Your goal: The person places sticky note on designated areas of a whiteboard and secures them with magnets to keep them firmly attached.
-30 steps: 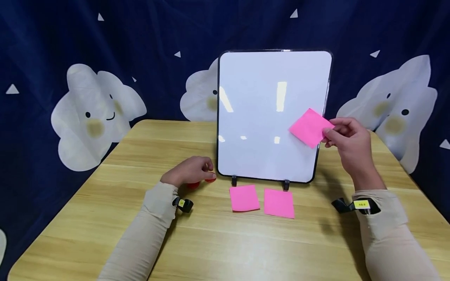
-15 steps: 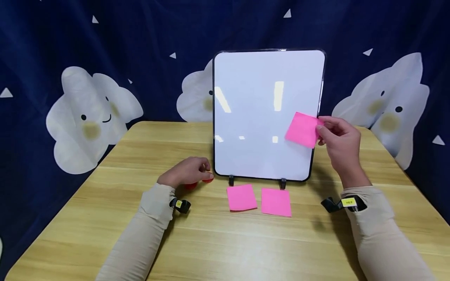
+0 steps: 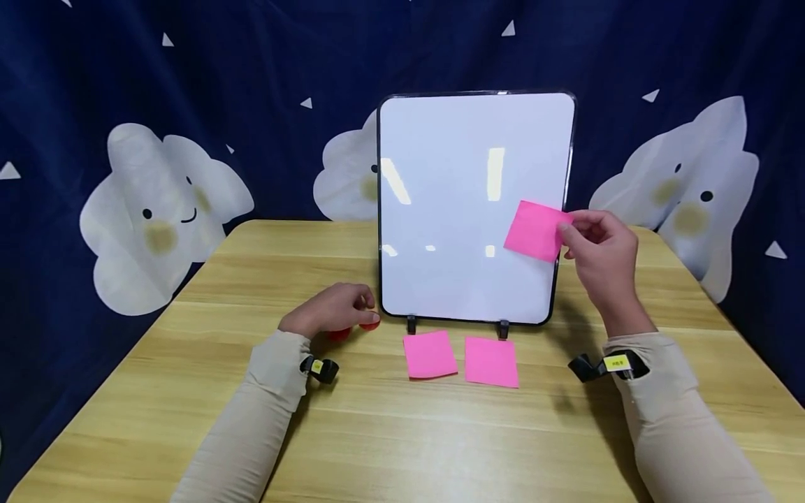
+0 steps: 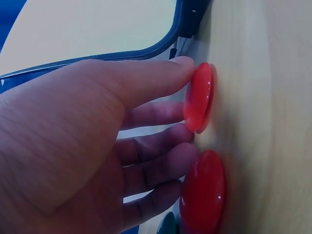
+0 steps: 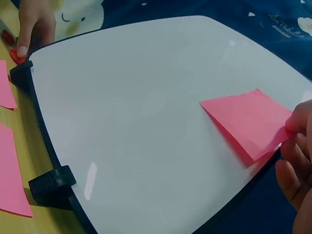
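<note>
My right hand (image 3: 605, 251) pinches a pink sticky note (image 3: 534, 230) by its right corner, between thumb and fingers. The note overlaps the lower right of a white board (image 3: 453, 181) that stands upright in a black frame. Beside the board's lower left corner, my left hand (image 3: 333, 307) is low at the table. In the left wrist view, its thumb and index finger pinch a glossy round red magnet (image 4: 198, 97) tilted on edge. A second red magnet (image 4: 203, 192) sits beneath the other curled fingers. A dark rounded thing (image 4: 168, 223) shows partly below them.
Two pink sticky notes, a left one (image 3: 430, 355) and a right one (image 3: 491, 362), lie on the wooden table (image 3: 402, 433) before the board. Black feet (image 3: 503, 329) support the board's lower edge. A dark blue cloud-print curtain (image 3: 283, 63) hangs behind.
The right hand has turned the pink note from a diamond slant to a squarer angle, now farther in over the board. The view has shifted slightly; the left hand stays at the magnets.
</note>
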